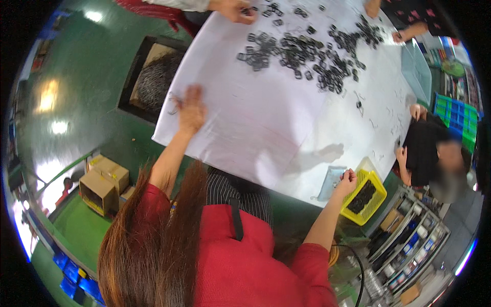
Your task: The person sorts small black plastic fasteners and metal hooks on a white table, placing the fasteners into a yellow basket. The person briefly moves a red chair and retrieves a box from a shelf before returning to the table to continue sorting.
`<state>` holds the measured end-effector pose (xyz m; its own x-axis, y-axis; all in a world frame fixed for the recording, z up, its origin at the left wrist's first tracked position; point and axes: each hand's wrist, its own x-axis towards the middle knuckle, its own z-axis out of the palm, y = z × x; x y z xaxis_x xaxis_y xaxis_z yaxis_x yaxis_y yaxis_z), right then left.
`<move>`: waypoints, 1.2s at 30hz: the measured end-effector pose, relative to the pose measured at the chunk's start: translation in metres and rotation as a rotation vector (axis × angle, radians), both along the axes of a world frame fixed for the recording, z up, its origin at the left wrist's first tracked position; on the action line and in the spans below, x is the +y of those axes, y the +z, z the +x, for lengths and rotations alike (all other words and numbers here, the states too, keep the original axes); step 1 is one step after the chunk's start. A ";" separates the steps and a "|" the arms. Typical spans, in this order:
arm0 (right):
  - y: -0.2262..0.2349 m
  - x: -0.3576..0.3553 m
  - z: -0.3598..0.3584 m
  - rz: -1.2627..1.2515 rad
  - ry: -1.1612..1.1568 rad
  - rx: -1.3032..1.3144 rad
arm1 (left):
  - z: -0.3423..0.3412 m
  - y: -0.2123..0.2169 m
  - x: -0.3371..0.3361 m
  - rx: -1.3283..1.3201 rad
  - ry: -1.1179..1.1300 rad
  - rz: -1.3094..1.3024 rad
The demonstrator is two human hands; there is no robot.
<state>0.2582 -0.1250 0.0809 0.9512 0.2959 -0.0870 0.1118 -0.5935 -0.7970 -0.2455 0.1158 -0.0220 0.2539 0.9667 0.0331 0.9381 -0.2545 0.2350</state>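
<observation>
My left hand (192,111) is at the left edge of the white-covered table (230,123). Motion blurs its fingers, but they look stretched out over the surface. A few thin dark strands (174,105) lie beside it at the edge. At the front right, my right hand (349,182) is closed with its fingertips pressed together; anything in them is too small to make out. It hovers between a small light-blue tray (331,184) and a yellow plastic basket (377,197). Small black parts (362,198) fill the bottom of the basket.
Small black looped pieces (302,48) spread across the table's far side. Other people's hands (240,10) work at the far and right edges. A dark-rimmed box of thin strands (156,77) stands on the floor left of the table. A blue bin (417,71) sits far right.
</observation>
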 end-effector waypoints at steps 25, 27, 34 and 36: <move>0.024 0.098 0.070 -0.227 0.448 -0.335 | 0.149 0.013 0.139 -0.238 -0.022 0.278; 0.007 0.129 0.040 -0.067 0.565 -0.084 | 0.195 0.002 0.155 -0.257 0.100 0.269; -0.035 0.192 -0.033 0.080 0.659 0.368 | 0.347 0.021 0.098 -0.679 -0.249 -0.156; -0.052 0.196 -0.037 0.290 0.497 0.641 | 0.373 0.036 0.063 -0.927 -0.128 -0.399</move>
